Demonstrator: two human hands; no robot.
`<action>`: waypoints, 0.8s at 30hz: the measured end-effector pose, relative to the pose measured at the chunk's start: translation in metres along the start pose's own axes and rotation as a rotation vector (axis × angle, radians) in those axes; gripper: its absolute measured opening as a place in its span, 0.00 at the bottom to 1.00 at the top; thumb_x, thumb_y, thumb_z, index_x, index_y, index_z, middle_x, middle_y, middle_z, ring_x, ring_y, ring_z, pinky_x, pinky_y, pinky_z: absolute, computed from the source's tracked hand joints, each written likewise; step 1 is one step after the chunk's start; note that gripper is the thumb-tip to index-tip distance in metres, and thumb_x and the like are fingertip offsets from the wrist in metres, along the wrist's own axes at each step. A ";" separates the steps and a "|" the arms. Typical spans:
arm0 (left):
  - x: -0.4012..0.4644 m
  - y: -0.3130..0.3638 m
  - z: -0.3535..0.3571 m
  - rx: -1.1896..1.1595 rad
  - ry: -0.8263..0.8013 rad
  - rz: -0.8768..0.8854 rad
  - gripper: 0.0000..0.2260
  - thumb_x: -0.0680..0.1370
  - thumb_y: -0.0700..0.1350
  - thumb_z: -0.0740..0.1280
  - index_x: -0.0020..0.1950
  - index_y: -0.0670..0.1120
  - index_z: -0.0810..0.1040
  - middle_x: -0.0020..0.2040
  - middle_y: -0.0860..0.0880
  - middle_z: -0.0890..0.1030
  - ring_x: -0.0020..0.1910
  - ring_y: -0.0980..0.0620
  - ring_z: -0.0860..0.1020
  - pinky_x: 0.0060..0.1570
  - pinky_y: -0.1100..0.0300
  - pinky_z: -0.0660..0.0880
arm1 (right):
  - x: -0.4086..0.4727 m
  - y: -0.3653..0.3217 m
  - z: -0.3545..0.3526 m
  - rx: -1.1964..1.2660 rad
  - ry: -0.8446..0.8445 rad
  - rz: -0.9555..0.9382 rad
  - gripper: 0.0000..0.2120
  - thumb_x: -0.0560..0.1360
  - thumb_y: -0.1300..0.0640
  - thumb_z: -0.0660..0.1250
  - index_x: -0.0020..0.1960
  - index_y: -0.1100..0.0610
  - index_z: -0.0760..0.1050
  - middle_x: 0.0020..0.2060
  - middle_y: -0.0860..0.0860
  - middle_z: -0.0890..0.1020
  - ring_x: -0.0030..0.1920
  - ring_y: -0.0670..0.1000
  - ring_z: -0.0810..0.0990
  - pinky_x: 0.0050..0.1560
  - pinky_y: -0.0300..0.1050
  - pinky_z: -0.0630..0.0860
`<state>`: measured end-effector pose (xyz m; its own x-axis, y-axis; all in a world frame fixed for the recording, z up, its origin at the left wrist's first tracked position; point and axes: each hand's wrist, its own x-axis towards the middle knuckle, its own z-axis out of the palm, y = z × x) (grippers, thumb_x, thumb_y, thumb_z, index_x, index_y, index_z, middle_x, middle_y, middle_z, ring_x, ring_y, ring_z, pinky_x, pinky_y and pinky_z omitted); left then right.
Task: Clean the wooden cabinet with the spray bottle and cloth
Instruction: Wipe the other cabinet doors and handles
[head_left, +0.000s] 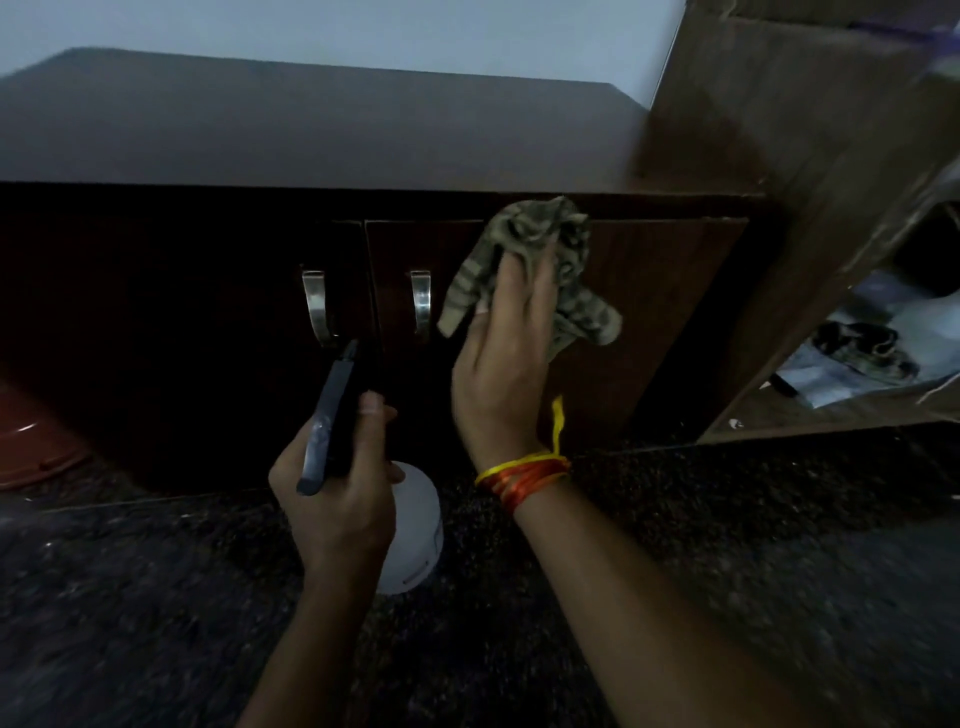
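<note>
A low dark wooden cabinet (665, 291) with two doors and curved metal handles (421, 304) fills the middle of the head view. My right hand (506, 358) presses a crumpled olive striped cloth (545, 244) flat against the right door, near its top edge, fingers straight. My left hand (337, 483) grips a spray bottle (415, 530) with a white body and dark trigger head. Its nozzle points at the gap between the doors, below the left handle.
A dark speckled stone floor (727, 519) runs under the cabinet. To the right stands a lighter brown shelf unit (779, 156) holding cloths and papers (862, 353). A reddish-brown round object (36, 441) lies at the far left.
</note>
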<state>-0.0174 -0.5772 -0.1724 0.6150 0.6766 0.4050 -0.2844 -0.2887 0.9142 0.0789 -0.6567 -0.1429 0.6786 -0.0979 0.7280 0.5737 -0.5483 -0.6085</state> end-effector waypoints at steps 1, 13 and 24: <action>0.001 0.000 -0.003 0.004 0.005 0.006 0.11 0.77 0.57 0.61 0.41 0.55 0.78 0.36 0.52 0.82 0.23 0.50 0.77 0.30 0.55 0.75 | -0.007 -0.005 0.005 0.010 -0.021 -0.014 0.18 0.79 0.62 0.54 0.68 0.66 0.67 0.72 0.66 0.60 0.72 0.60 0.60 0.71 0.53 0.61; 0.010 0.001 -0.027 -0.017 0.034 0.009 0.12 0.76 0.58 0.61 0.40 0.54 0.78 0.32 0.58 0.82 0.24 0.51 0.76 0.31 0.62 0.74 | -0.051 -0.009 0.030 0.002 -0.094 0.033 0.13 0.77 0.58 0.57 0.61 0.53 0.65 0.64 0.62 0.69 0.65 0.62 0.72 0.59 0.58 0.75; 0.017 -0.001 -0.037 -0.064 0.066 -0.015 0.17 0.76 0.56 0.61 0.45 0.43 0.79 0.34 0.50 0.81 0.23 0.53 0.76 0.27 0.64 0.73 | -0.024 -0.047 0.024 -0.098 0.010 0.144 0.18 0.68 0.64 0.71 0.56 0.56 0.72 0.56 0.53 0.74 0.52 0.54 0.78 0.41 0.44 0.75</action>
<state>-0.0339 -0.5399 -0.1673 0.5701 0.7246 0.3872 -0.3232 -0.2356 0.9166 0.0467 -0.6083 -0.1389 0.7453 -0.1893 0.6394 0.4236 -0.6061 -0.6732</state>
